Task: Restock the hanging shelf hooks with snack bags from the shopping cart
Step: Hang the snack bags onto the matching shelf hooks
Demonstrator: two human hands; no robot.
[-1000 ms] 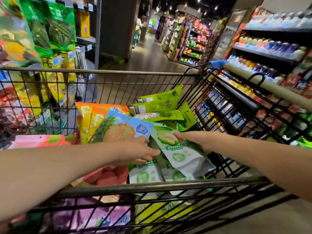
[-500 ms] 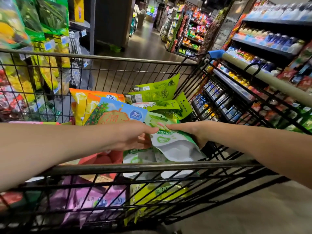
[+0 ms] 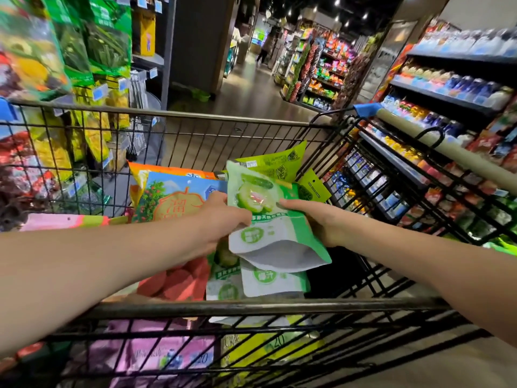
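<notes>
A green-and-white snack bag [image 3: 260,217] with a sliced green fruit on it is raised above the black wire shopping cart [image 3: 251,305]. My left hand [image 3: 223,222] grips its left edge and my right hand [image 3: 319,219] grips its right edge. Under it lie more bags of the same kind [image 3: 268,278]. A blue-and-orange bag [image 3: 173,200], lime-green bags [image 3: 279,163] and red bags [image 3: 179,281] also fill the cart. Snack bags hang on shelf hooks [image 3: 92,63] to the left, beyond the cart.
Pink bags [image 3: 156,357] and yellow-green bags [image 3: 268,351] lie low in the cart's near side. The cart handle [image 3: 447,152] runs along the right. Drink shelves [image 3: 447,88] stand on the right. An aisle [image 3: 246,91] opens ahead, with a person far down it.
Both hands have lifted the green-and-white bag up out of the pile and tilted it more upright. My left hand now grips its edge.
</notes>
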